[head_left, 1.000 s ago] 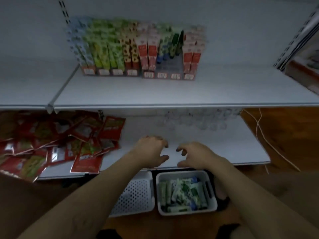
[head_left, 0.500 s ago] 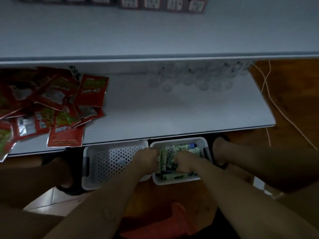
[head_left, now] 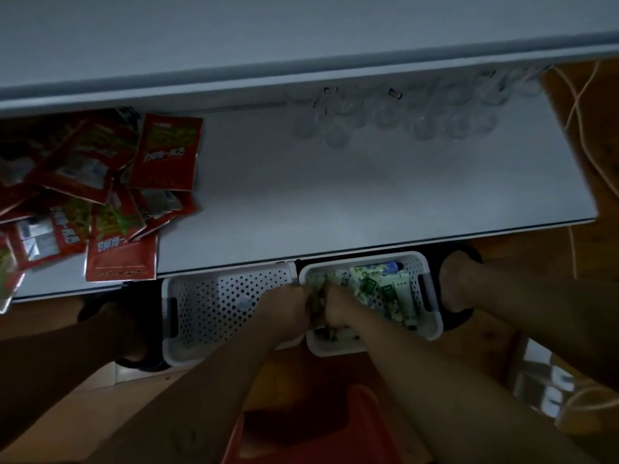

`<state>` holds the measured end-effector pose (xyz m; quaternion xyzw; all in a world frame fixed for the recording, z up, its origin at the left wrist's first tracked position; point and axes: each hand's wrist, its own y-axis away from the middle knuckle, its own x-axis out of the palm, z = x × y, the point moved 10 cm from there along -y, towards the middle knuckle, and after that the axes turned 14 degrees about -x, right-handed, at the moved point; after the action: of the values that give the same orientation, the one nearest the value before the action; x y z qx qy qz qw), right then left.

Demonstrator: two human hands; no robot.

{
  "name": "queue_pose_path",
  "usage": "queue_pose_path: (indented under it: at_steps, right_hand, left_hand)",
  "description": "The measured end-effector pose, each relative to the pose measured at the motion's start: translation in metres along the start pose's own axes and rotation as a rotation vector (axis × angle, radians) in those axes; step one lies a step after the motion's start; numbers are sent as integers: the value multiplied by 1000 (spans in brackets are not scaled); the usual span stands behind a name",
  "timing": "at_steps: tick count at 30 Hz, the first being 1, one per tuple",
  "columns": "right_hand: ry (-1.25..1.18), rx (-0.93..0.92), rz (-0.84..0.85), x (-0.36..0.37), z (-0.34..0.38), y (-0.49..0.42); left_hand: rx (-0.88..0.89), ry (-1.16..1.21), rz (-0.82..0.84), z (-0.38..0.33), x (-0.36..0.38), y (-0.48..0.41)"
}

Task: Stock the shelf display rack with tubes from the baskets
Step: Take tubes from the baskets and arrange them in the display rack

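Observation:
Two white perforated baskets stand on the floor below the lower shelf. The right basket holds several green and white tubes. The left basket looks bare inside. My left hand and my right hand are side by side, knuckles up, reaching into the left end of the right basket. Their fingers curl down among the tubes and are hidden, so the grip is not visible. The display rack is out of view above.
The white lower shelf carries a pile of red snack packets at its left and several clear cups at the back. A red stool is below my arms. My knees flank the baskets. Cables run at the right.
The camera tilted down from the rack to the floor. Both hands dropped from above the lower shelf into the right basket and now sit close together among the tubes.

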<state>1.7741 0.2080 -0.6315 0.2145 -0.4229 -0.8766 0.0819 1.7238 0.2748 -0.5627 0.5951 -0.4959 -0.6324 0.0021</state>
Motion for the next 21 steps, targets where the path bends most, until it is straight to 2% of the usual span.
queue_pose_path:
  at_steps: [5,12,18,21]
  right_hand:
    - [-68,29,50,-17,-16,35]
    - [-176,42,-109,-78,-36,62]
    - [-367,4,-139,-81,-48,61]
    - [-362,10,-134,-87,-55,63]
  left_hand:
    - [8,-79,36,-16,-2,0]
    - [30,-120,129,-49,32,7]
    - [12,-110,215,-75,61,-8]
    - [-17,-61,307,-73,87,-11]
